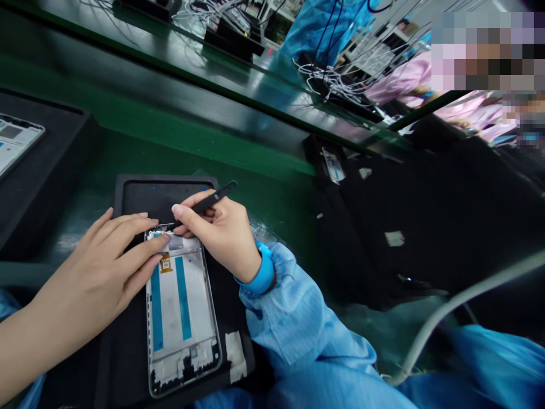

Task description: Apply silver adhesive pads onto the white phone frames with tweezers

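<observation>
Left hand [96, 261]: fingers apart, resting flat on the top end of a silver smartphone frame [181, 307], which lies directly under it. Right hand [219, 233]: clamped on black tweezers [210, 199], tips at the frame's top edge. Beneath: black tray [166, 183]. Beyond the left hand: second frame [17, 142]. Risk: a slipping tip could scratch the frame or tear its blue tape [156, 307].

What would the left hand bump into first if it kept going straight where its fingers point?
Probably the right hand, which holds the black tweezers. The left hand reaches across a silver phone frame, and its fingertips are very close to the right hand. Depth is hard to judge, though.
</observation>
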{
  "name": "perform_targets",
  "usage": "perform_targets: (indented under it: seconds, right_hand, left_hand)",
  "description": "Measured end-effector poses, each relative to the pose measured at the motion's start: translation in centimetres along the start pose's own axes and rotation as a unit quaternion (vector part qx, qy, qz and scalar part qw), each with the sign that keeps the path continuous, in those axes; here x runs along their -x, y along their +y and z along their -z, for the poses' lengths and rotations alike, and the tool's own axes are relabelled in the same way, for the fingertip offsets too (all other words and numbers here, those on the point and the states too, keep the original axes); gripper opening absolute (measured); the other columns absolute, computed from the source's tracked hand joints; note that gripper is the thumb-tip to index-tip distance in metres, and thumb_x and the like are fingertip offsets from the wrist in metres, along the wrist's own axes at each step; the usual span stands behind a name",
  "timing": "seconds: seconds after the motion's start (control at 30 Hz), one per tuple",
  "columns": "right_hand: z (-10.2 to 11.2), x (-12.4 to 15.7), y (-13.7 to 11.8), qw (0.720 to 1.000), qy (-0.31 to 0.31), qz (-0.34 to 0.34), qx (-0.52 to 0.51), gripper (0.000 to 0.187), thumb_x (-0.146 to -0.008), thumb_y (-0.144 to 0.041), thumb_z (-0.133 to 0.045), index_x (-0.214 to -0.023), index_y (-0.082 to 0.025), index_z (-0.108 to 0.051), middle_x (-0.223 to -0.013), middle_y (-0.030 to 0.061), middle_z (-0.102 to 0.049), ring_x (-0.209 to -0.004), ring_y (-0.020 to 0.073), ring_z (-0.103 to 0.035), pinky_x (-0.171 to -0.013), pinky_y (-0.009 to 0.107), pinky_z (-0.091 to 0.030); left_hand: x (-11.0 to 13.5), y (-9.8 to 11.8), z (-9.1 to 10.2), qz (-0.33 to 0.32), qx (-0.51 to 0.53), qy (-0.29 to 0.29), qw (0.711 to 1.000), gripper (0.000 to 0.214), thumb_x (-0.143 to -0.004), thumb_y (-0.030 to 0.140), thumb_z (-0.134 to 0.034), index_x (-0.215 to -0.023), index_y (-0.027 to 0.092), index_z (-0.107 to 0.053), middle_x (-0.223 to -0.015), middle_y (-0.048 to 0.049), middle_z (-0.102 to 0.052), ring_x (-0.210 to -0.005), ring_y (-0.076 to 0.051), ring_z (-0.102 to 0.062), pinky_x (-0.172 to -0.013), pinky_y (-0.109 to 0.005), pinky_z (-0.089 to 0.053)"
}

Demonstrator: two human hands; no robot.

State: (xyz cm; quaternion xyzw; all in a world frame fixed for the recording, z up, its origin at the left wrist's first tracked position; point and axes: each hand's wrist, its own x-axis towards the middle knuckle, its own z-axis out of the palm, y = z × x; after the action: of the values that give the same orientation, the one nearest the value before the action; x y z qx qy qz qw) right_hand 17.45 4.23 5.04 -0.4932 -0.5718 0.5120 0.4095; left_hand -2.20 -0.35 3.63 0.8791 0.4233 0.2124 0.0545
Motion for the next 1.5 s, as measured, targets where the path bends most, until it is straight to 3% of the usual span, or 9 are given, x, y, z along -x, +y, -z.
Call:
perform_targets:
  seconds: [0.27,0.47,0.77,1.0,1.3,1.5]
  right_hand:
    - [0.2,-0.6,-1.0,0.990,0.091,0.051,-0.098,0.029,-0.075,-0.043,-0.074,-0.081,-0.020,-0.059,-0.077,-0.0017,-0.067,-0.066,0.0118,-0.070,-0.066,0.025,-0.061]
    - [0.3,-1.4,-0.7,0.990,-0.027,0.034,-0.132,0.035,-0.073,-0.044,-0.075,-0.085,-0.021,-0.053,-0.076,-0.0025,-0.064,-0.072,0.0128,-0.069,-0.068,0.027,-0.060]
    - [1.2,-1.5,0.2,0.992,-0.091,0.081,0.021,0.028,-0.082,-0.043,-0.066,-0.089,-0.020,-0.053,-0.084,0.0013,-0.065,-0.075,0.0148,-0.068,-0.072,0.030,-0.057]
    - [0.9,-1.1,-0.5,0.983,-0.086,0.109,0.121,0.024,-0.085,-0.044,-0.062,-0.088,-0.021,-0.056,-0.083,-0.0003,-0.063,-0.076,0.0132,-0.066,-0.071,0.026,-0.056]
    - [0.6,-0.9,-0.7,0.975,-0.070,0.148,0.153,0.018,-0.086,-0.039,-0.061,-0.086,-0.021,-0.058,-0.087,0.0002,-0.064,-0.078,0.0132,-0.066,-0.075,0.026,-0.055]
    - [0.5,-0.9,-0.8,0.978,-0.072,0.132,0.143,0.020,-0.086,-0.040,-0.062,-0.087,-0.021,-0.058,-0.084,-0.0010,-0.064,-0.074,0.0124,-0.065,-0.071,0.025,-0.055]
  left_hand:
    - [0.0,0.5,-0.2,-0.014,-0.050,0.007,0.999,0.031,-0.095,0.028,-0.041,-0.120,0.019,-0.057,-0.123,-0.0120,-0.059,-0.119,-0.030,-0.054,-0.105,-0.060,-0.037]
    - [0.2,0.5,-0.7,0.010,-0.045,0.022,0.999,0.031,-0.095,0.032,-0.042,-0.121,0.020,-0.055,-0.125,-0.0122,-0.058,-0.120,-0.030,-0.053,-0.106,-0.060,-0.036]
    - [0.3,0.6,-0.7,0.026,-0.031,0.003,0.999,0.034,-0.095,0.035,-0.042,-0.124,0.020,-0.054,-0.127,-0.0121,-0.058,-0.123,-0.030,-0.052,-0.109,-0.061,-0.031]
    - [0.4,0.6,-0.7,0.026,-0.027,0.009,0.999,0.033,-0.095,0.032,-0.042,-0.123,0.020,-0.053,-0.128,-0.0131,-0.057,-0.123,-0.030,-0.052,-0.109,-0.060,-0.033]
    - [0.3,0.6,-0.8,0.012,-0.035,0.012,0.999,0.033,-0.095,0.032,-0.042,-0.124,0.018,-0.051,-0.129,-0.0147,-0.055,-0.123,-0.031,-0.051,-0.107,-0.062,-0.033]
    - [0.5,0.4,-0.7,0.031,-0.010,0.001,0.999,0.035,-0.096,0.037,-0.040,-0.126,0.023,-0.050,-0.131,-0.0117,-0.054,-0.126,-0.029,-0.048,-0.111,-0.060,-0.029]
